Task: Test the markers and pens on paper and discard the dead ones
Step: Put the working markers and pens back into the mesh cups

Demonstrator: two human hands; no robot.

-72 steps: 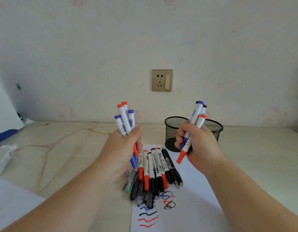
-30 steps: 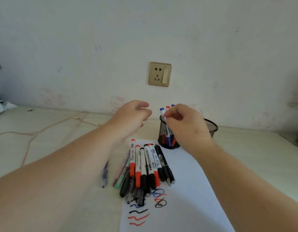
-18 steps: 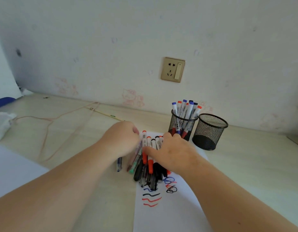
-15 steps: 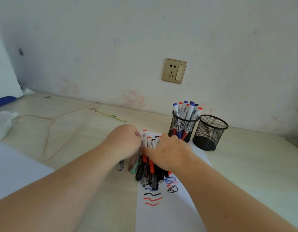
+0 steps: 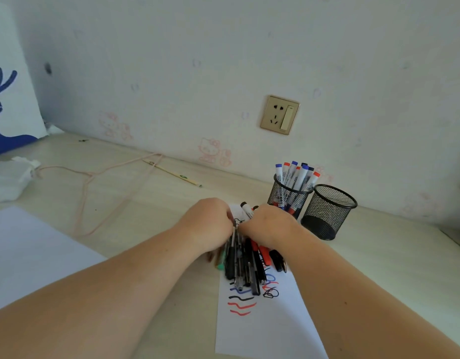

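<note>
Both hands, left hand (image 5: 206, 224) and right hand (image 5: 269, 224), clasp the pens (image 5: 245, 263). They are light, hard and slippery; hold the middles.

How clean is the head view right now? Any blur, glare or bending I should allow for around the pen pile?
Head view: soft, even daylight, no glare. The left hand and right hand are slightly smeared over the pen pile, so single pens there blur together. The scribbles on the test paper and the markers in the mesh cup read sharply. Wide-angle bending tilts the wall socket.
</note>
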